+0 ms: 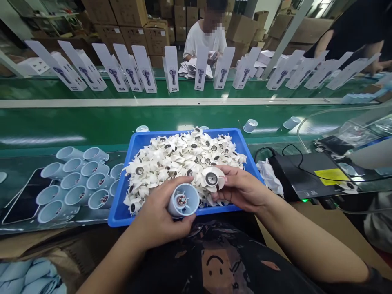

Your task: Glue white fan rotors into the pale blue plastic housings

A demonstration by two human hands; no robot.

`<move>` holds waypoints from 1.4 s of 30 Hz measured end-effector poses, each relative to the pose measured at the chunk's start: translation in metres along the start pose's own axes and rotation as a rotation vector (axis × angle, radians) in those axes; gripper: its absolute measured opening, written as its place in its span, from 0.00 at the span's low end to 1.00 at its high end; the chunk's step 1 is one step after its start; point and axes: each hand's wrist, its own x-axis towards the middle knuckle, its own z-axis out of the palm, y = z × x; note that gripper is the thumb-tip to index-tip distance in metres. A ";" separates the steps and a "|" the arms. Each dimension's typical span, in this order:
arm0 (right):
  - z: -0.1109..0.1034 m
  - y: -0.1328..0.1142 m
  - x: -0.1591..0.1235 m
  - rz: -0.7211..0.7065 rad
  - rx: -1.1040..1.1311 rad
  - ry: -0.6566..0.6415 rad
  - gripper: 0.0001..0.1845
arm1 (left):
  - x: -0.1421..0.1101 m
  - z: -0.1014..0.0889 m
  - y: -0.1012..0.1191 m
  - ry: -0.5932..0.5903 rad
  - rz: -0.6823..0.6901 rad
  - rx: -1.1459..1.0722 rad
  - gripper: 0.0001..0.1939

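Observation:
My left hand (pixel 163 212) is wrapped round a light blue fan housing (pixel 187 188), its round mouth turned up toward me with a copper motor coil inside. Close to its right, my right hand (pixel 240 185) pinches a white fan impeller (pixel 204 179) by its blades, the dark hub ring facing me. Housing and impeller are apart. Both hands are over the near edge of a blue tray (pixel 122 222) heaped with white impellers (pixel 174 157). Several more blue housings (pixel 75 194) stand grouped to the left of the tray.
Beyond the tray runs a green conveyor belt (pixel 61 118) carrying a few housings (pixel 250 125). Open white boxes (pixel 172 77) line its far side. A black device (pixel 306 175) with cables is at right. Blue parts (pixel 29 275) fill a carton at lower left. Two people work opposite.

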 end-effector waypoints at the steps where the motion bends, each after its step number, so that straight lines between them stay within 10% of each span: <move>1: 0.006 0.001 0.001 0.002 0.025 -0.012 0.20 | 0.001 0.003 0.002 0.005 0.014 0.041 0.29; 7: 0.024 -0.013 -0.002 -0.131 -0.172 0.019 0.13 | 0.006 0.011 0.004 -0.014 0.088 0.224 0.21; 14: 0.044 -0.027 0.007 -0.483 -0.926 0.058 0.06 | 0.004 0.020 0.005 0.128 0.265 0.355 0.10; 24: 0.009 -0.032 -0.013 -0.463 -0.732 -0.184 0.15 | -0.005 -0.013 -0.010 0.203 0.033 0.393 0.22; 32: 0.021 -0.006 -0.013 -0.678 -1.109 0.037 0.22 | 0.006 -0.015 0.003 0.017 -0.090 0.396 0.26; 36: -0.005 0.000 -0.037 -0.607 -1.027 0.156 0.20 | 0.035 -0.065 -0.014 0.131 -0.384 0.511 0.28; 42: -0.023 0.015 -0.062 -0.508 -0.953 0.352 0.35 | 0.110 -0.170 -0.098 0.331 -0.669 0.716 0.25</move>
